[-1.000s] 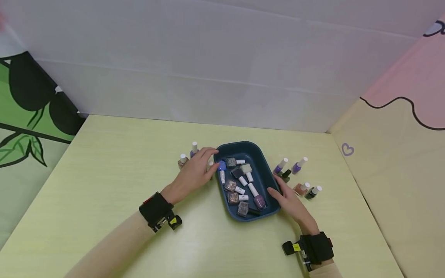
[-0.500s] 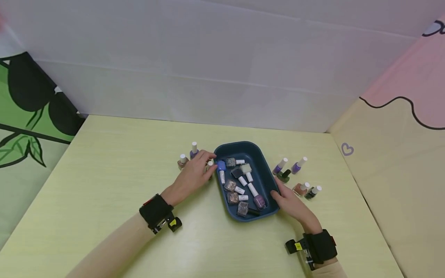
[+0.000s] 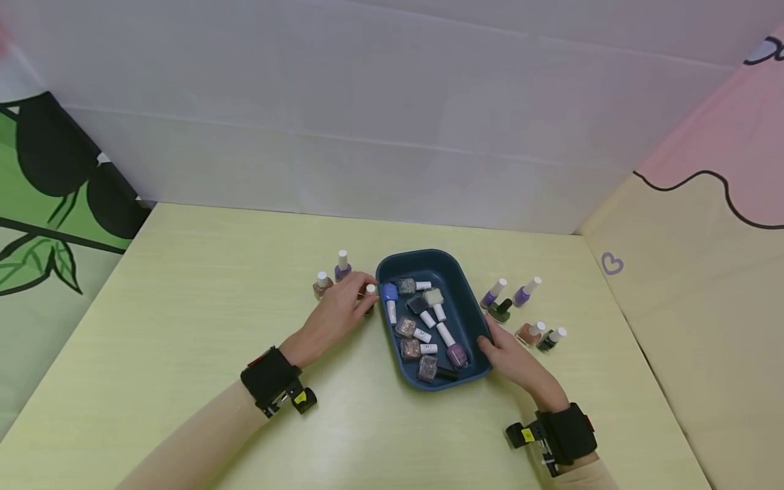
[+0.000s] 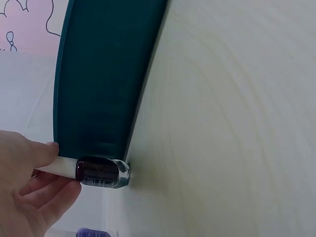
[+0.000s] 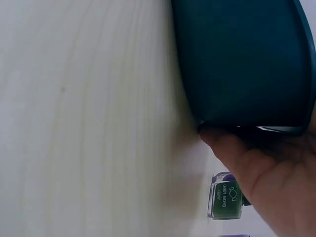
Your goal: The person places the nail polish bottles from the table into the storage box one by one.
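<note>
A dark blue-green plastic tray [image 3: 450, 275] sits mid-table in the head view, with several nail polish bottles lying in it. My right hand [image 3: 517, 357] grips its right side, thumb over the rim and fingers outside. Just off the tray's left side, my left hand [image 3: 333, 313] has thumb and fingers around the white cap of a dark red nail polish bottle [image 4: 101, 171]. That bottle stands upright with its base at the tabletop, close against the tray wall in the left wrist view. Part of it is hidden by the fingers in the head view.
Behind the left hand stand a brownish nail polish bottle [image 3: 321, 286] and a purple one [image 3: 342, 269]. Right of the tray are several more, including a green bottle [image 3: 500, 312] and an orange-brown one [image 3: 529, 333]. A pale wall [image 3: 367, 170] closes off the table's back.
My left hand has drawn slightly back from the tray rim, its fingers closing around the dark bottle's cap. The right hand has settled its grip on the tray, which has barely shifted left.
</note>
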Demonstrator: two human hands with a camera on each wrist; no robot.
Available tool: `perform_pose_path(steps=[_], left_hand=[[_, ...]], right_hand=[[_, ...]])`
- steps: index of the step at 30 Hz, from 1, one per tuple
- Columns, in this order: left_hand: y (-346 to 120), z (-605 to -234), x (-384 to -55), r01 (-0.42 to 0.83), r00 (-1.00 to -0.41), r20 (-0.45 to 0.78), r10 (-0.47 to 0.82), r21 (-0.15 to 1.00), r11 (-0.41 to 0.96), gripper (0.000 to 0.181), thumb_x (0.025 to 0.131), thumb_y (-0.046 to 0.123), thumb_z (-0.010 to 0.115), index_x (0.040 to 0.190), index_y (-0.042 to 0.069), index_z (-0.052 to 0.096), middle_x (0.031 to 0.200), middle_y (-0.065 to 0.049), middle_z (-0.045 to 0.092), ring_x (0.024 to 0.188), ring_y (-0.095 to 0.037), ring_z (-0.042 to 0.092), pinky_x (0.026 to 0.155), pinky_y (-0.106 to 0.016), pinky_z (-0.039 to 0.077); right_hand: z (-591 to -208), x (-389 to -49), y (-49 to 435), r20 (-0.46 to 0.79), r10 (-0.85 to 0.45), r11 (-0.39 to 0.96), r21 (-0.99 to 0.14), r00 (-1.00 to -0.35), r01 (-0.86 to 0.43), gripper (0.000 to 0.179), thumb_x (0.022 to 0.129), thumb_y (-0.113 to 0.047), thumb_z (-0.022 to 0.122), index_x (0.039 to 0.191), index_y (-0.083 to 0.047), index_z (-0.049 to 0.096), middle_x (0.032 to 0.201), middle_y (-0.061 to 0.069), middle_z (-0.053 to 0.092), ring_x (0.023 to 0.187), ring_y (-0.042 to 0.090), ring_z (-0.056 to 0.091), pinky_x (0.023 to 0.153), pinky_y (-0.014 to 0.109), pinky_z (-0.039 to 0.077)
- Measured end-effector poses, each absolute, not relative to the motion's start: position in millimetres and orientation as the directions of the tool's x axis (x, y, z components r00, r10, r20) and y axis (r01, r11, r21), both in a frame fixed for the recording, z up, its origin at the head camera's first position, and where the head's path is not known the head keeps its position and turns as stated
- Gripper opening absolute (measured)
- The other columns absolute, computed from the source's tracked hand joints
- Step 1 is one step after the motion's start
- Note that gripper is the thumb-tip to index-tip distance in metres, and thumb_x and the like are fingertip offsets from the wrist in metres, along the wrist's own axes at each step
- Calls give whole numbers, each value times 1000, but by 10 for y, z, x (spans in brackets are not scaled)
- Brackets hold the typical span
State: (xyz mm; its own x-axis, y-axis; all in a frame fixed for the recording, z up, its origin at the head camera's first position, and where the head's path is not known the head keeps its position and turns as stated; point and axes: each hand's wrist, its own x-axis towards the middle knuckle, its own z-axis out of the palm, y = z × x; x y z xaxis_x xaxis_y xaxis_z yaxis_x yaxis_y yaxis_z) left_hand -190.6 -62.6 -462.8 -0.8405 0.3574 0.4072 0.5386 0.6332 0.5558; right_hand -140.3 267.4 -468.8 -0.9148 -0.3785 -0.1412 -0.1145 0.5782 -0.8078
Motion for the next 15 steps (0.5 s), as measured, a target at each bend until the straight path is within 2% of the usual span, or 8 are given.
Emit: perform_pose_path(steps=[15], left_hand=[[-662,-4628,-1863,604,-794,458,400,516,607,22,95,15,54,114,6,58,109,-7,61,95,-12,57,80,-31,53]], right_hand=[[-4661,-1399,2663,-138,-387,563,-818,-912,-115,56,100,-7,37,151,0,16,148,26,29,126,32,35,105,56,29]])
